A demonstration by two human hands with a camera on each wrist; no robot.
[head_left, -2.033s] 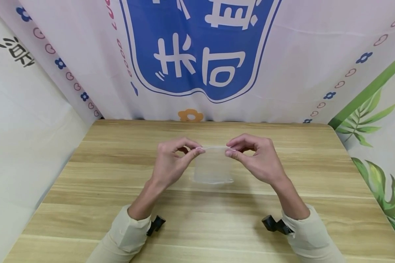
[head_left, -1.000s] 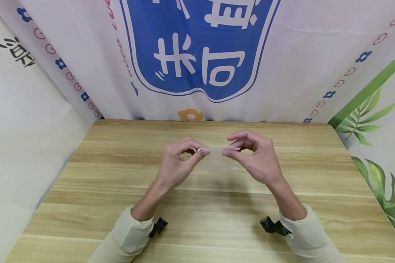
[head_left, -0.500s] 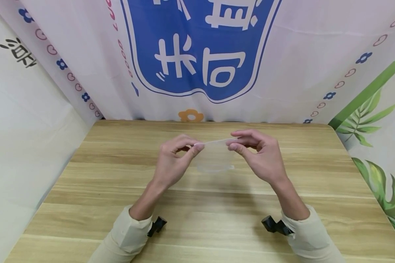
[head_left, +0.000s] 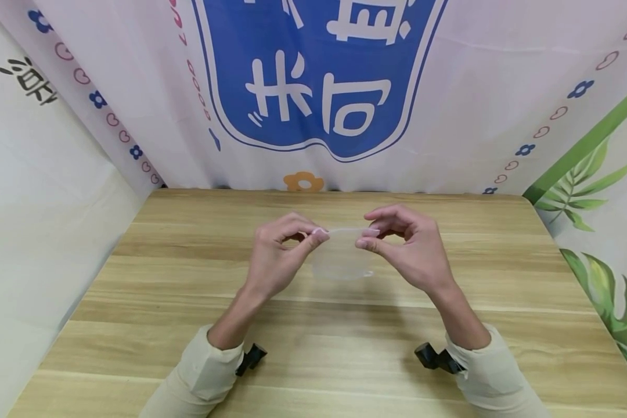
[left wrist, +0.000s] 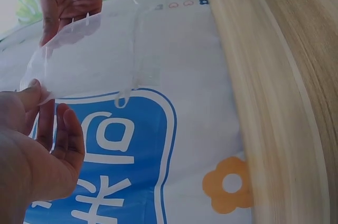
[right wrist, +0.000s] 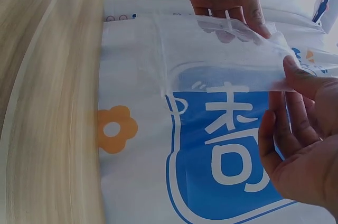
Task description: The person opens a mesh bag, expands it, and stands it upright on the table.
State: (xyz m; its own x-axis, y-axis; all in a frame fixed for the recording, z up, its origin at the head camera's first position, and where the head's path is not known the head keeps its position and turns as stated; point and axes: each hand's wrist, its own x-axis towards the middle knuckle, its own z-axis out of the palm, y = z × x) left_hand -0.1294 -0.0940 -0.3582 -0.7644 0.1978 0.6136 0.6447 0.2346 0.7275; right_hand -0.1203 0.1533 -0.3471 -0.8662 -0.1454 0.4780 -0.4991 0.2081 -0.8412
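The left hand pinches the left end of the upper edge of a translucent, colourless, roughly rectangular plastic bag between thumb and fingers. The right hand pinches the right end of the same edge in the same manner; its index finger is raised and bent. Both grips are narrow. In each wrist view, the fingertips of the opposite hand are visible through the film.

The bag is suspended between the two hands, above the counter, with its lower edge hanging free. In the left wrist view, a small clear loop projects at a lower corner. Whether the mouth of the bag is parted cannot be determined.

Each forearm is covered by a cream fabric sleeve, left and right. A small black angular device is located at the inner side of each cuff, left and right.

The counter has a light-brown wood-grain surface with rounded far corners. Behind it hangs a pale pinkish-white curtain, printed with a blue shield-shaped panel carrying white characters. An orange flower print is positioned below the panel, near the far edge of the counter.
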